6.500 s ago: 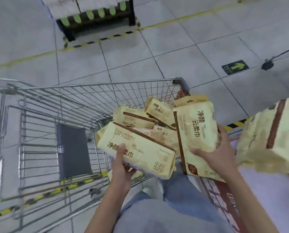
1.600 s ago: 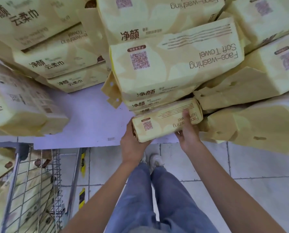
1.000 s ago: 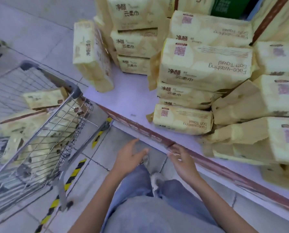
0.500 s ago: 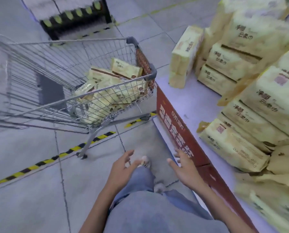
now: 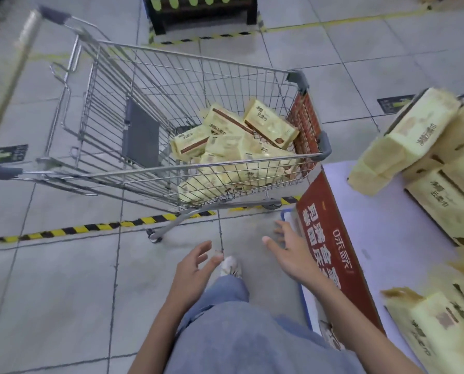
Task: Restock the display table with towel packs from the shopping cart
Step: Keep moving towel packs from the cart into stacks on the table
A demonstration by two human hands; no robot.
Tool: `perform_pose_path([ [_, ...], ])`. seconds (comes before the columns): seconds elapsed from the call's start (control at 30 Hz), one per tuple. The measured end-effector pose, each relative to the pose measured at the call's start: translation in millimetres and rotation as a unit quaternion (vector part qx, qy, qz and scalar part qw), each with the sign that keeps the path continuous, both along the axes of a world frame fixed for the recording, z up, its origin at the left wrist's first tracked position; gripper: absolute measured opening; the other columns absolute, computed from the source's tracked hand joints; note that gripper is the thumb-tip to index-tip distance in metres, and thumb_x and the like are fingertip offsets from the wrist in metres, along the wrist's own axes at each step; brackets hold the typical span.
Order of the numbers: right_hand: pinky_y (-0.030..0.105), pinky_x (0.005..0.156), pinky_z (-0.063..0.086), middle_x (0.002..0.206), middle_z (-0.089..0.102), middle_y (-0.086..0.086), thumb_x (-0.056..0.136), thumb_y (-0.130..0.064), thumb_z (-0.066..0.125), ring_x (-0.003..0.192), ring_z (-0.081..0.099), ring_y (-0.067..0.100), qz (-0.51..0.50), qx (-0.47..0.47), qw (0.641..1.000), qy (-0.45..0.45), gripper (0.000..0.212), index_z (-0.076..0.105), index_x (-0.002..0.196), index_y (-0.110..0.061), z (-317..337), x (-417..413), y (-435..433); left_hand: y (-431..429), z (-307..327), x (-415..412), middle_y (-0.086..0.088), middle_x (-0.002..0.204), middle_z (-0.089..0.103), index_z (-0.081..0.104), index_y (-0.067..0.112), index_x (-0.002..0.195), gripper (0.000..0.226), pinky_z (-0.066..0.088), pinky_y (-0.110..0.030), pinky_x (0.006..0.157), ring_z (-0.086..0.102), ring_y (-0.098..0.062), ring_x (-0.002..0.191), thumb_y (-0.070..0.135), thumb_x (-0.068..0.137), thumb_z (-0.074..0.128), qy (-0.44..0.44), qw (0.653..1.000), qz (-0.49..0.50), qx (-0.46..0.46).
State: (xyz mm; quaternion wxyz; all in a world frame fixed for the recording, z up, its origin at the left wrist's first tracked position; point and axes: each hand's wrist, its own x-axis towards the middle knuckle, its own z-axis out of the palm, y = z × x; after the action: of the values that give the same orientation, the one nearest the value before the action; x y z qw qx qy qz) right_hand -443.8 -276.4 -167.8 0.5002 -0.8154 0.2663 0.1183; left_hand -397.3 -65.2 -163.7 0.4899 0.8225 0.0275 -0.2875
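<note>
Grips [image 5: 192, 269] [image 5: 293, 253] empty; towel packs [image 5: 239, 147] in cart [image 5: 324, 145]

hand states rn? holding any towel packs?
Left hand: open, fingers spread, holding nothing.
Right hand: open, fingers spread, holding nothing.

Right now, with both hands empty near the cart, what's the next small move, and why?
Probably reach both hands forward over the rim of the shopping cart and take a towel pack off the pile. The left hand and right hand are open and hold nothing, packs lie heaped at the cart's end beside the display table, and the table has bare surface near its corner.
</note>
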Motion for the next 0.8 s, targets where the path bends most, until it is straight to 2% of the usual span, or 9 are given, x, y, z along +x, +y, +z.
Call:
perform_pose_path([
  [0.2,0.036,0.102,0.039,0.126,0.051,0.001,0.092,-0.034,0.057,0.119,0.049,0.019,-0.038,0.019,0.999,0.008,0.054,0.038,0.140,-0.019,-1.1,59.4,-12.7,-25.5,9.4,89.2,0.006,0.125,0.057,0.054,0.019,0.127,0.038,0.040,-0.023,0.090,0.056,-0.013,0.115,0.021,0.091,0.062,-0.016,0.999,-0.026,-0.025],
  [0.33,0.030,0.097,0.040,0.120,0.052,-0.003,0.091,-0.031,0.060,0.113,0.051,0.015,-0.075,0.026,0.997,0.011,0.049,0.043,0.136,-0.021,-2.0,87.4,-26.9,-51.5,20.7,141.3,0.012,0.121,0.058,0.052,0.026,0.126,0.037,0.042,-0.022,0.092,0.057,-0.007,0.112,0.022,0.090,0.062,-0.011,0.997,-0.048,-0.058],
  [0.47,0.036,0.099,0.043,0.116,0.055,-0.006,0.091,-0.025,0.061,0.111,0.053,0.014,-0.105,0.041,0.994,0.004,0.045,0.046,0.133,-0.018,-3.4,119.5,-48.5,-82.7,26.6,191.4,0.015,0.116,0.062,0.054,0.029,0.121,0.033,0.046,-0.012,0.083,0.061,0.007,0.101,0.025,0.089,0.061,-0.021,0.994,-0.050,-0.090],
  [0.57,0.027,0.094,0.042,0.115,0.056,-0.008,0.091,-0.023,0.061,0.109,0.054,0.012,-0.116,0.041,0.992,-0.019,0.042,0.048,0.131,-0.019,-5.0,149.5,-72.5,-109.9,20.6,229.0,0.013,0.115,0.062,0.054,0.027,0.122,0.032,0.045,-0.005,0.075,0.060,0.014,0.093,0.024,0.090,0.060,-0.023,0.994,-0.045,-0.093],
  [0.63,0.027,0.093,0.043,0.116,0.058,-0.006,0.091,-0.023,0.061,0.106,0.056,0.010,-0.113,0.036,0.992,-0.032,0.038,0.050,0.127,-0.022,-4.8,176.6,-93.5,-128.9,12.8,253.1,0.010,0.116,0.062,0.055,0.025,0.123,0.035,0.046,-0.008,0.076,0.059,0.010,0.096,0.025,0.090,0.061,-0.017,0.996,-0.035,-0.077],
  [0.73,0.028,0.089,0.045,0.113,0.059,-0.004,0.090,-0.022,0.061,0.101,0.057,0.010,-0.100,0.043,0.993,-0.035,0.034,0.050,0.121,-0.027,-3.3,223.6,-127.5,-155.1,-3.2,284.8,0.006,0.123,0.059,0.054,0.020,0.130,0.042,0.042,-0.017,0.078,0.058,-0.009,0.105,0.031,0.090,0.062,0.029,0.999,-0.019,-0.022],
  [0.8,0.028,0.087,0.044,0.113,0.057,-0.005,0.090,-0.026,0.061,0.103,0.056,0.012,-0.080,0.049,0.995,-0.021,0.036,0.049,0.124,-0.027,-4.4,255.3,-147.2,-168.6,-17.5,300.9,0.003,0.130,0.056,0.051,0.017,0.134,0.051,0.040,-0.024,0.084,0.054,-0.012,0.106,0.038,0.089,0.063,0.068,0.997,-0.020,0.030],
])
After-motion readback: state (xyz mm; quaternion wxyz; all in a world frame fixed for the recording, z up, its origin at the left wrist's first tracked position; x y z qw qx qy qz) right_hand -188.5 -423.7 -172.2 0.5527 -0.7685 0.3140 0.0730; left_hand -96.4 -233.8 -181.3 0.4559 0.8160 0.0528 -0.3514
